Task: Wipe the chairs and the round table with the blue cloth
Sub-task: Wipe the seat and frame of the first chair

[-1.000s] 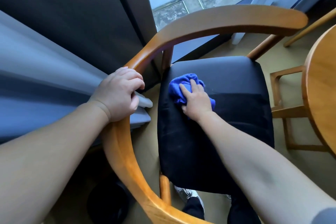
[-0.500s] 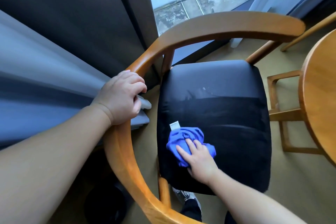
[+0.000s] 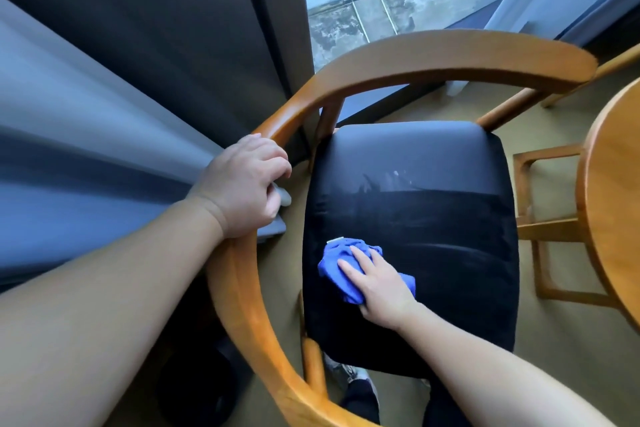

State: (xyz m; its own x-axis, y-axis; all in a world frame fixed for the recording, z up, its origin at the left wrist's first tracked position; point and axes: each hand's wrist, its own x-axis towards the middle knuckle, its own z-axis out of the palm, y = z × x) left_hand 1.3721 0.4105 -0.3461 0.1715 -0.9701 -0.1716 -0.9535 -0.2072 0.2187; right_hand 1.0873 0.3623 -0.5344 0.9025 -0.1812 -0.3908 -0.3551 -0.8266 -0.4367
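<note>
Head view: left hand (image 3: 242,189) grips the curved chair rail (image 3: 239,288), fingers curled round it; right hand (image 3: 379,282) presses the blue cloth (image 3: 337,270) flat-fingered on the black seat (image 3: 433,218)

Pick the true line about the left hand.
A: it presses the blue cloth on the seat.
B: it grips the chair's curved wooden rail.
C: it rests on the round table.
B: the left hand curls round the curved wooden rail, while the right hand presses the blue cloth flat on the black seat.
</note>
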